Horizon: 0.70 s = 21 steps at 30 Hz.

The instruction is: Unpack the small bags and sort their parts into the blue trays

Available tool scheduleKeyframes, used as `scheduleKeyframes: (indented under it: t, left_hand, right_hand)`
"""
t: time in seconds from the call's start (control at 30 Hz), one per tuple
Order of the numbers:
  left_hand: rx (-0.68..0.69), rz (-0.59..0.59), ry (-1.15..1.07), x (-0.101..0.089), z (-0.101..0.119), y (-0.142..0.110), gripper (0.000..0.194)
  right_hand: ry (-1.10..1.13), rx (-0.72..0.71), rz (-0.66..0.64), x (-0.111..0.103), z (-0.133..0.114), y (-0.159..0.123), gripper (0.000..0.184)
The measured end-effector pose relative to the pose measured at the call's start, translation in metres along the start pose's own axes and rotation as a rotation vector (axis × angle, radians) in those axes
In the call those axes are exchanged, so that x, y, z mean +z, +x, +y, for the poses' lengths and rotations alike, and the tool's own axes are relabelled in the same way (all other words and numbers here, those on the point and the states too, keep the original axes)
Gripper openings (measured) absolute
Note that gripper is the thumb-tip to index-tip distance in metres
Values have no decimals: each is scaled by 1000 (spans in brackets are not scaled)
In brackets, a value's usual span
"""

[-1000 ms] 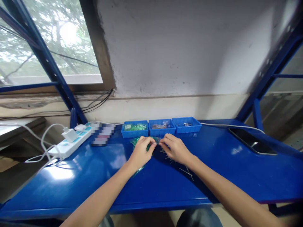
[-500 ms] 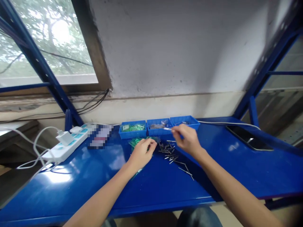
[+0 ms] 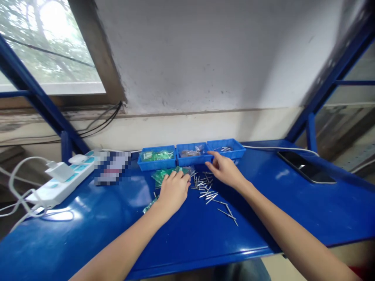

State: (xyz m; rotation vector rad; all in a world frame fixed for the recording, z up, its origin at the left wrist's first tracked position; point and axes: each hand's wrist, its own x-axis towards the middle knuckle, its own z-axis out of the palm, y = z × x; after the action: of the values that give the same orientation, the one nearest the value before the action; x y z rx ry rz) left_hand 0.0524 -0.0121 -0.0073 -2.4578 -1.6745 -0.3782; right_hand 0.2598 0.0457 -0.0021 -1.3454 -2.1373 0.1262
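Note:
My left hand [image 3: 175,192] lies palm down with fingers stretched over a pile of green plastic packets [image 3: 159,175], touching them. My right hand [image 3: 226,170] hovers by the front of the middle and right blue bins, its thumb and index finger apart and nothing visible between them. Below it lie several slim metal pins like blind rivets [image 3: 208,193], loose on the table. Another green packet [image 3: 149,205] sits beside my left wrist. The left bin [image 3: 156,164] contains green packets, the middle bin [image 3: 195,159] clear bags, and the right bin [image 3: 238,152] metal pins.
The blue table [image 3: 205,242] runs back to a wall. At left are a white power strip [image 3: 43,197] with plugs and cables, and a blurred-out flat object [image 3: 114,168]. A black phone [image 3: 306,167] lies at right. Blue frame posts [image 3: 312,134] flank the table.
My right hand has let go of a small pale piece near the middle bin and parted its fingers. My left hand has flattened from a pinch onto the green packets. The view has shifted slightly.

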Motion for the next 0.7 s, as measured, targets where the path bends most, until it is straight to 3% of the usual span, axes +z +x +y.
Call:
scheduleKeyframes:
  t: [0.13, 0.27, 0.43, 0.57, 0.7]
  left_hand:
    - [16, -24, -84, -1, -7, -4, 19]
    - [30, 31, -232, 1, -12, -5, 17]
    - [93, 103, -485, 1, -13, -5, 15]
    - [61, 123, -564, 0, -12, -6, 13]
    - [-2, 165, -582, -4, -10, -6, 6]
  right_hand:
    - [39, -262, -123, 15, -31, -9, 27]
    - [55, -374, -132, 19, -39, -15, 24]
    - [63, -417, -58, 14, -39, -15, 10]
    - [81, -422, -40, 14, -39, -14, 13]
    - [109, -329, -14, 15, -38, -13, 19]
